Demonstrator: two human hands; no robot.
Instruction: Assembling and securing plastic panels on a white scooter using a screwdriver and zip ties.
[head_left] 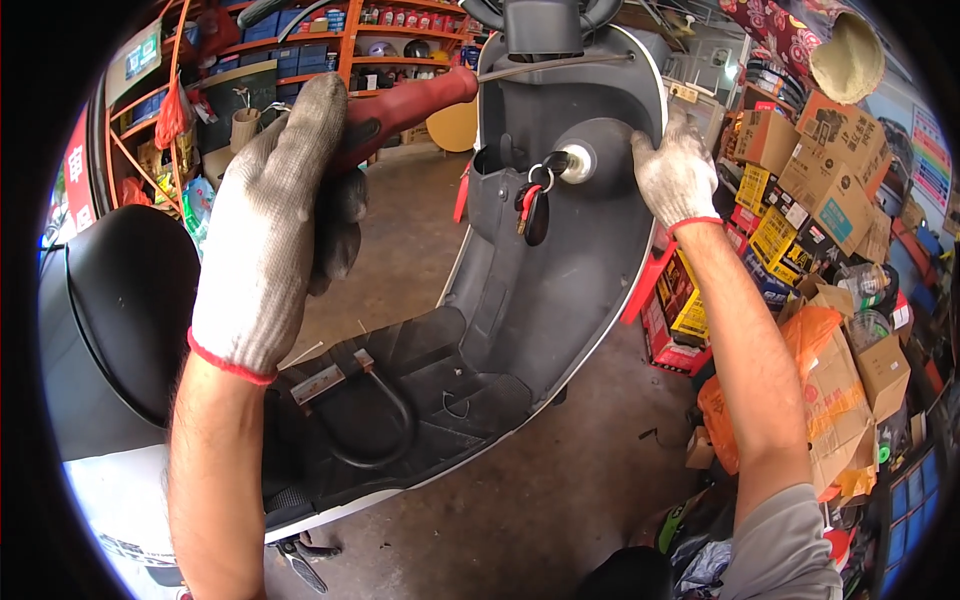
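My left hand point(268, 215), in a white knit glove with dark-coated fingers, is wrapped round a red-and-black power screwdriver point(425, 105). The tool's long thin bit reaches right to the upper right corner of the scooter's grey inner front panel point(520, 270), its tip at a small hole or screw there. My gloved right hand point(680, 175) grips the panel's right edge, thumb on the inner face; its other fingers are partly hidden. Between the hands, a key point(556, 163) sits in the ignition lock, with a ring and a black fob point(537, 218) hanging from it.
A U-shaped lock point(385, 430) lies on the scooter's footboard point(470, 420), left of which is the black seat point(120, 310). Cardboard boxes point(830, 170) are piled at the right. Orange shelves point(350, 45) with goods stand at the back. A red stool point(650, 275) is behind the panel.
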